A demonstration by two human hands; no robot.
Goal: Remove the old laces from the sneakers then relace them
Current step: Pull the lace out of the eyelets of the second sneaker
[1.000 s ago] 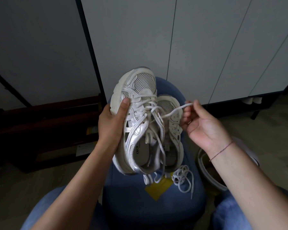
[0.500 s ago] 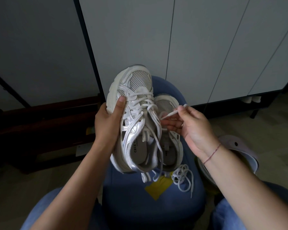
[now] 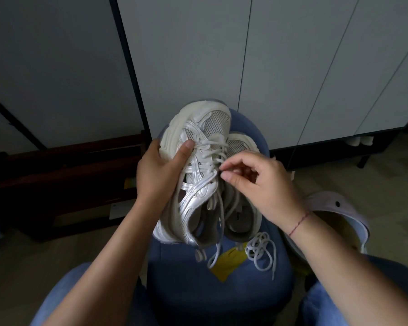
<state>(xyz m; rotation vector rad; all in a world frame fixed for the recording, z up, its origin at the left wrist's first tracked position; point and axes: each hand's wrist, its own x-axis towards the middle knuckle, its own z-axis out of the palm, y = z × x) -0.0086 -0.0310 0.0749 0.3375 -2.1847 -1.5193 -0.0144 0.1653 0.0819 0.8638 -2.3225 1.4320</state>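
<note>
**A:** How are the hands placed?

**B:** The left hand (image 3: 159, 177) grips a white sneaker (image 3: 198, 128) by its side. The thumb lies across the upper, the fingers curl round the sole, and the toe points away with the heel tipped down. The right hand (image 3: 264, 187) hovers over the eyelets with its fingers (image 3: 237, 164) curled. Thumb and forefinger are narrow at the lace (image 3: 210, 158); I cannot tell whether they pinch it.

**A:** And the shoes' openings?

**B:** Lace ends hang across the held sneaker's opening and down past its heel. The second sneaker (image 3: 242, 216) lies just beside it on the blue stool (image 3: 222, 295), partly under the right hand.

**A:** Anything else around?

**B:** A loose lace (image 3: 262, 249) is coiled near the stool's right edge, beside a yellow tag (image 3: 227, 264). A pale clog (image 3: 337, 210) sits on the floor right of the stool, partly behind the right wrist. Grey cabinet doors (image 3: 292, 67) stand beyond.
</note>
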